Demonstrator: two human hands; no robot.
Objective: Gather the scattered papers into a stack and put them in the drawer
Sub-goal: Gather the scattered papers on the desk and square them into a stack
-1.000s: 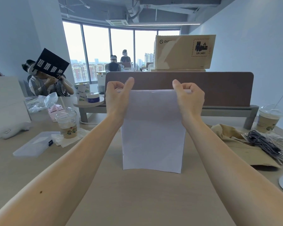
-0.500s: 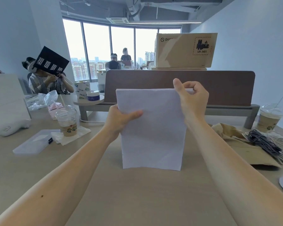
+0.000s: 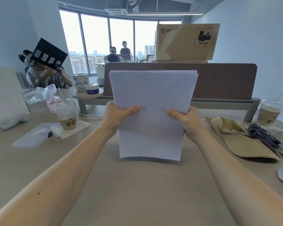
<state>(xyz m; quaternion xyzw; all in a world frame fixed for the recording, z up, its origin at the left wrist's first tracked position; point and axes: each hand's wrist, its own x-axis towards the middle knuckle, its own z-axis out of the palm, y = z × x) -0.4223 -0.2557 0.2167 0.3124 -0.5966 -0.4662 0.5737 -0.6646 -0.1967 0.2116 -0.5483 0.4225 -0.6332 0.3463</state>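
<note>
We record a light wood-toned bench [image 3: 137, 193] filling the lower view, with both forearms reaching forward over it. At its far side stands a brown divider panel [image 3: 222, 82], and above that panel a cardboard box [image 3: 183, 44] bearing a battery hazard label marked UN 3481. The stack of papers [image 3: 151, 98] is held upright over the middle of the bench, in front of the panel, its blank white face towards the camera. Its top edges sit slightly uneven, showing several sheets. A shadow lies directly beneath the lower edge, and we cannot tell whether that edge touches the bench. The hands are set apart, one on each side edge of the stack at about mid-height. The left hand [image 3: 116, 116] clamps the left edge with its thumb across the near face. The right hand [image 3: 189, 122] clamps the right edge likewise. The fingers of both are hidden behind the sheets. To the right lies a tan cap [image 3: 235, 142] with a grey cable bundle [image 3: 262, 136] resting on it. To the left lies a clear plastic case [image 3: 34, 136]. Just beside it a lidded drink cup [image 3: 66, 116] stands on a napkin. A second lidded cup [image 3: 269, 113] stands at the far right.
</note>
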